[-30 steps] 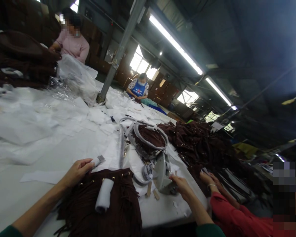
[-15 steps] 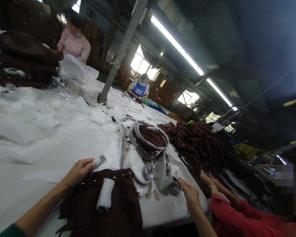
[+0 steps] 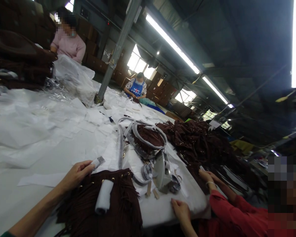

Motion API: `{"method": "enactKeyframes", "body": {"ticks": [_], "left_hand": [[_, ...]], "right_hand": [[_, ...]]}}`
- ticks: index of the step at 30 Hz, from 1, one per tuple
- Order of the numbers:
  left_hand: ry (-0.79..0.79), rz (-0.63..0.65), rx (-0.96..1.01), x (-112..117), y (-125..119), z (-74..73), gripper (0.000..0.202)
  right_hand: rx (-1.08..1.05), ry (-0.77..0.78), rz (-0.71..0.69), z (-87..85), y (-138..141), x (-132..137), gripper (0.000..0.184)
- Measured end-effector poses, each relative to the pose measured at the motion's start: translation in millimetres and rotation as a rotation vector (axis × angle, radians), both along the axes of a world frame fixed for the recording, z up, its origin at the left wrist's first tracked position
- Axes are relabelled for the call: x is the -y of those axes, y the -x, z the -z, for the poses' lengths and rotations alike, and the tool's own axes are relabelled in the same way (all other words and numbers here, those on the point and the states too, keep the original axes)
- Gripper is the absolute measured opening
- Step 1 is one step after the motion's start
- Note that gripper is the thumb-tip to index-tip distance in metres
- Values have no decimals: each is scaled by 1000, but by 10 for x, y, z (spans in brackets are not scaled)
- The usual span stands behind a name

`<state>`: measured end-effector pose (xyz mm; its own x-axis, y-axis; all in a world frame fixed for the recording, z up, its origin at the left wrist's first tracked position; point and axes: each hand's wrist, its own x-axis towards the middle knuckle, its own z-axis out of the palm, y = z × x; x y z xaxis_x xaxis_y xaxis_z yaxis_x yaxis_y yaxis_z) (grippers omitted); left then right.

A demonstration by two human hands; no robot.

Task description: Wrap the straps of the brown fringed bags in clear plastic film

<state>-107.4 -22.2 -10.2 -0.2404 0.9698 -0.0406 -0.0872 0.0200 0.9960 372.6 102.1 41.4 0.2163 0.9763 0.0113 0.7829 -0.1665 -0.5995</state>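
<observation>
My left hand pinches a small white rolled piece with a shiny grey end, just above the top edge of a dark brown fringed bag. Gold eyelets run along the bag's top. A thicker white roll lies on its front. My right hand is over the table's front edge, to the right of the bag, thumb and fingers pressed together. Anything between those fingertips is too small to make out. Behind it stands a grey tape dispenser, with a roll of tape beside it.
Another fringed bag with grey-wrapped straps lies beyond the dispenser. A heap of brown bags fills the right side, near a co-worker's red sleeve. White sheets cover the left. A post rises mid-table; two people work farther back.
My right hand has come away from the tape dispenser, moving left and down toward the bag. My left hand keeps its grip on the white piece. The view has shifted slightly.
</observation>
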Motion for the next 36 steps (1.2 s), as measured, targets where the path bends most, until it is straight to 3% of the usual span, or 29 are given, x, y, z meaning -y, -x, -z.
{"method": "enactKeyframes", "body": {"ticks": [3, 6, 8, 14, 18, 24, 31, 36], "left_hand": [[-38, -31, -51, -8, -37, -32, 41], [-105, -76, -189, -16, -69, -84, 36], [-143, -93, -315, -19, -84, -100, 32], [-190, -125, -562, 10, -127, -74, 21], [-210, -151, -628, 9, -148, -66, 19], [-222, -166, -676, 8, -154, -83, 15], [-232, -157, -743, 21, -174, -89, 13], [-247, -151, -787, 16, -223, -11, 19]], "right_hand": [[51, -10, -41, 6, 15, 158, 44], [83, -6, -166, -65, 334, 244, 50], [70, 13, -324, -179, 761, 300, 50], [-131, -90, -938, -561, 2429, 642, 35], [-179, -55, -1057, -496, 3121, 691, 33], [-92, -13, -929, -229, 3370, 533, 48], [-39, -16, -867, -156, 3397, 471, 51], [-118, 108, -769, -64, 3492, 403, 54]]}}
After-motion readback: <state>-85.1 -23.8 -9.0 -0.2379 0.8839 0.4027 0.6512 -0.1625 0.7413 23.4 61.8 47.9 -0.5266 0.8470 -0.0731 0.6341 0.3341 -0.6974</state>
